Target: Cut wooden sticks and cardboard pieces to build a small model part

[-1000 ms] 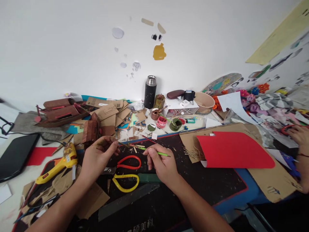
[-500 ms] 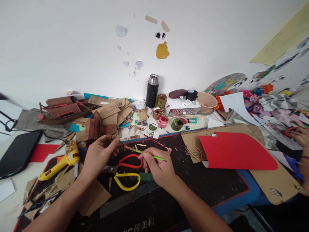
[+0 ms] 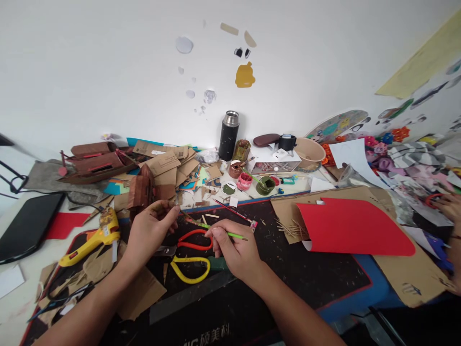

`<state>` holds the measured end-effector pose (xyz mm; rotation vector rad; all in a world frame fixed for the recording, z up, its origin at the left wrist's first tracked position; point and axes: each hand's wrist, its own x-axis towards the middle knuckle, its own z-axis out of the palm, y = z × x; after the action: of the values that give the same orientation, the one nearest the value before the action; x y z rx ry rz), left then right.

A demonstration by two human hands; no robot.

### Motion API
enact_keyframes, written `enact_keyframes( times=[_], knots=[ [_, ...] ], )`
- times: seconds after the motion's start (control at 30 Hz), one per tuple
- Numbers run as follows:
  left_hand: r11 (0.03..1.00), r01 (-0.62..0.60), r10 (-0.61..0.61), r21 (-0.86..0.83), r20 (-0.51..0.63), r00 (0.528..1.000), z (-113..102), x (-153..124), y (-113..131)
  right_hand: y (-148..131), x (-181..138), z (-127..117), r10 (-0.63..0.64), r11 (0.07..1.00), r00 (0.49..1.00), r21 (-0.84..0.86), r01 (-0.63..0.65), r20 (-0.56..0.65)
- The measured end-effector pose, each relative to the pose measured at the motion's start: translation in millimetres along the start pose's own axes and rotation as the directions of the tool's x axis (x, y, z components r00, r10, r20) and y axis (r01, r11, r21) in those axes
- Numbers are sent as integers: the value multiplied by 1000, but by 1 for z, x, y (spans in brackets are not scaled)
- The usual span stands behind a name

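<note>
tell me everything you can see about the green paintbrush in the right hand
The green paintbrush is slim, its bright green handle smeared reddish-brown toward the working end; wood or plastic, I can't tell. The right hand has it in a thumb-and-finger grip, the rear end showing beyond the thumb. It slants over the dark mat, tip toward the left hand; whether the tip touches anything is unclear.

Paintbrush [image 3: 202, 224], 7 o'clock: smooth green handle; tip too blurred to judge, possibly fibre. Scissors [image 3: 209, 267], 7 o'clock: smooth plastic-looking grips. Glue gun [image 3: 88, 246], 8 o'clock: yellow plastic, slight sheen. Mat [image 3: 216, 302], 6 o'clock: matt black, flecked. Red sheet [image 3: 355, 227], 4 o'clock: smooth, matt. Cardboard [image 3: 162, 164] and grey cloth [image 3: 39, 175], 9 o'clock: dull; cloth rough. Flask [image 3: 228, 139], 12 o'clock: speckled body, shiny metal neck.
</note>
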<state>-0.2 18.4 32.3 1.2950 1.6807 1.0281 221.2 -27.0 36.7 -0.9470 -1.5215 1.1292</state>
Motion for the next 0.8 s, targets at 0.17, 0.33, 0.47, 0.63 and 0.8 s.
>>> enact_keyframes(
  times=[0.17,0.33,0.47,0.63,0.8],
  knots=[
    [1000,-3,3,-3,-8,1000,-4,3,-1,7,-6,-9,73,997,997,8,-73,-15],
    [1000,6,-6,-12,-5,1000,-3,5,-2,5,-5,-11,84,996,996,35,-84,-10],
    [1000,19,-19,-15,-12,1000,-3,5,-1,3,-4,-7,56,998,998,3,-56,9],
    [1000,8,-7,12,-24,1000,-5,4,-1,3,-4,-7,81,996,997,28,-81,6],
    [999,-16,17,29,-17,1000,-3,3,0,0,-1,-6,72,996,997,48,-72,6]
  ],
)
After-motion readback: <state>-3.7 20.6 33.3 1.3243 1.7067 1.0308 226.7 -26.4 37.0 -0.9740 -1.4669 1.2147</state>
